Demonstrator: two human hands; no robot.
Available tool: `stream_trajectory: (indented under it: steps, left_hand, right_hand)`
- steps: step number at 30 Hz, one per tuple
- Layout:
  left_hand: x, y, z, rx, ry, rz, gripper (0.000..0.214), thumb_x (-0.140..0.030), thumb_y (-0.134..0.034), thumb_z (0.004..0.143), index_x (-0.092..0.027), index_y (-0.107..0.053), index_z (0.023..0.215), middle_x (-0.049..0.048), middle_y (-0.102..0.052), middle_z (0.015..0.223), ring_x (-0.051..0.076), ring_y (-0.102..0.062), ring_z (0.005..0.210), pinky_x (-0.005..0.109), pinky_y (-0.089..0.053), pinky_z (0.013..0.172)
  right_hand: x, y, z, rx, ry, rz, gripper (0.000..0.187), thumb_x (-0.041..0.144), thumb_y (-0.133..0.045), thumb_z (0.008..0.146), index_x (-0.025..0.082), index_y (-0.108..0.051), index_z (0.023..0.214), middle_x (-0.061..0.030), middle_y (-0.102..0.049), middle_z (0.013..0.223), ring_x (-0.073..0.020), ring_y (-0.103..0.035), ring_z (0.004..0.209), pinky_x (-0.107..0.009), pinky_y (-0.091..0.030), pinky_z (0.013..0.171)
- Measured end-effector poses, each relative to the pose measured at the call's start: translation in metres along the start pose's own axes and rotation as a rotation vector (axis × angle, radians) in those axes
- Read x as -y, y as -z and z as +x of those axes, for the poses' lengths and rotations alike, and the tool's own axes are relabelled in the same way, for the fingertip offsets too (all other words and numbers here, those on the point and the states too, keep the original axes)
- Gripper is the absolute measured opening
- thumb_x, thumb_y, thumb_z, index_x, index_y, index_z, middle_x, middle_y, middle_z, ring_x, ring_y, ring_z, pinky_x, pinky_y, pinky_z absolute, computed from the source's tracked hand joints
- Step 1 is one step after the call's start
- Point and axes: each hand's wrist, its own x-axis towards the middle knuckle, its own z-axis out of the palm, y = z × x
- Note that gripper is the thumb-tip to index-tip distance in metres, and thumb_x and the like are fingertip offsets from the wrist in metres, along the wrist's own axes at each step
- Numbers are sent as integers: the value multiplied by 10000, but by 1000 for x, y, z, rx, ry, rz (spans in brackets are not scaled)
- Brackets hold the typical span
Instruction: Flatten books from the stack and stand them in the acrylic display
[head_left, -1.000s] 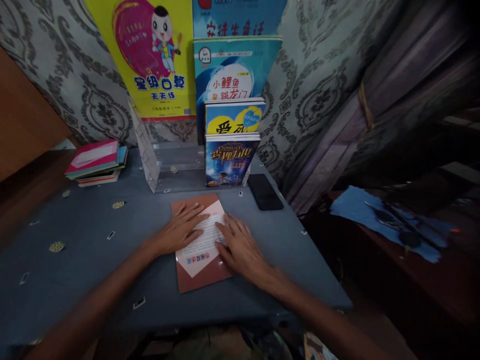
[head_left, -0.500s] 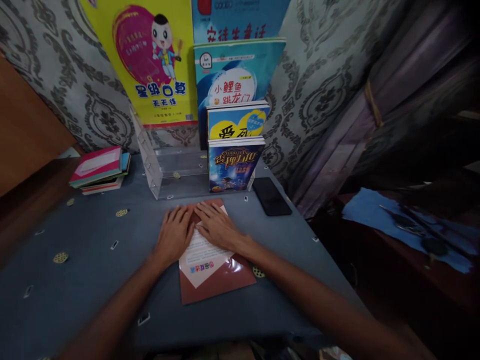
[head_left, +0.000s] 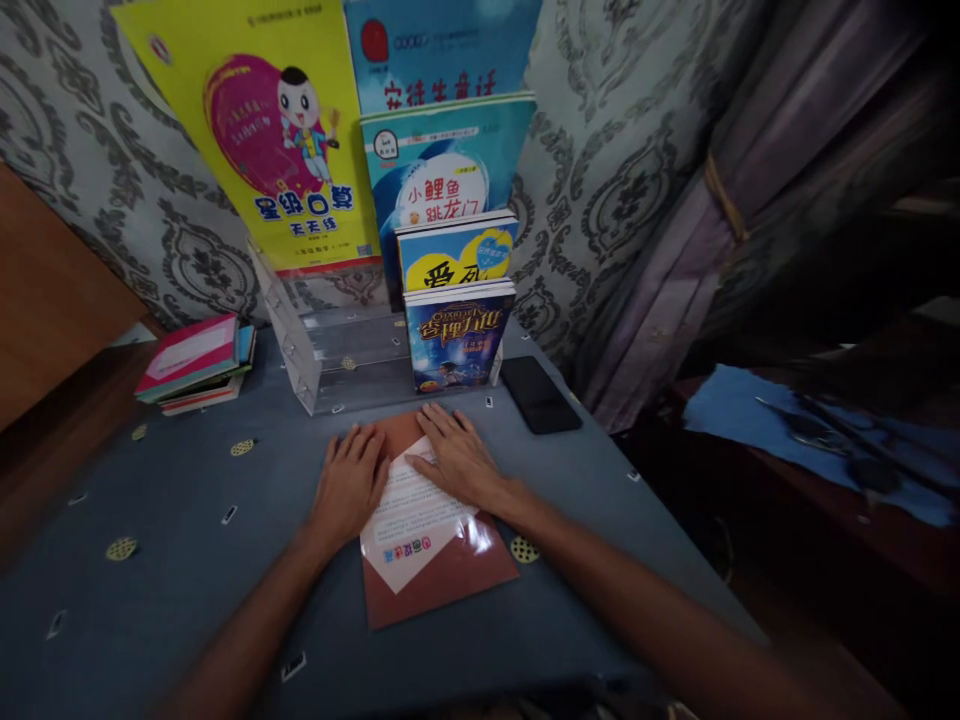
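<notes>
One reddish-brown booklet [head_left: 416, 530] with a pale printed panel is lying flat near the middle of the table [head_left: 187, 540]; clock directions are being read from its center. Two hands are resting palm down upon it, neither closing around anything. The left hand [head_left: 349, 485], at 11 o'clock, is extending its fingers, slightly spread, over the upper corner and overlapping the side edge. The right hand [head_left: 457, 460], at 1 o'clock, is lying flattened, its fingertips pointing toward the far edge. Only a narrow strip of tabletop is separating that edge from the transparent stand [head_left: 281, 325] at 12 o'clock. Five front covers are showing there: one yellow book [head_left: 315, 150] is standing on the stand's left, and four bluish covers are rising in a column on its right, the dark blue book [head_left: 457, 340] being foremost. One black phone [head_left: 540, 395] is lying at 1 to 2 o'clock, close to the table's right edge. One small stack of books [head_left: 195, 360], its exact count being unclear, is sitting at 10 o'clock. Room is widening toward 9 o'clock across the patterned cover. Beyond the right edge, at 2 to 3 o'clock, one blue cloth [head_left: 720, 415] is carrying blurred dark tools [head_left: 874, 472].
</notes>
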Motion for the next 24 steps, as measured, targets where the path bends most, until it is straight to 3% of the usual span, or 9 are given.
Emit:
stream_trajectory:
  steps: [9, 24]
  left_hand:
    - [1, 2, 1, 22, -2, -11, 429, -295, -386, 1020, -153, -585, 1373, 149, -591, 1462, 328, -499, 1402, 578, -381, 1150]
    - [-1, 2, 0, 56, 26, -41, 471, -313, -362, 1022, -175, -555, 1428, 137, -549, 1510, 313, -442, 1455, 590, -355, 1173]
  right_hand:
    - [-5, 0, -12, -26, 49, 21, 609, 429, -480, 1013, 91, -442, 1518, -194, -420, 1595, -297, -291, 1536, -519, -267, 1237]
    - [-3, 6, -97, -27, 195, 69, 622, 425, -607, 963, 105, -497, 1485, -221, -426, 1583, -341, -340, 1508, -589, -308, 1215]
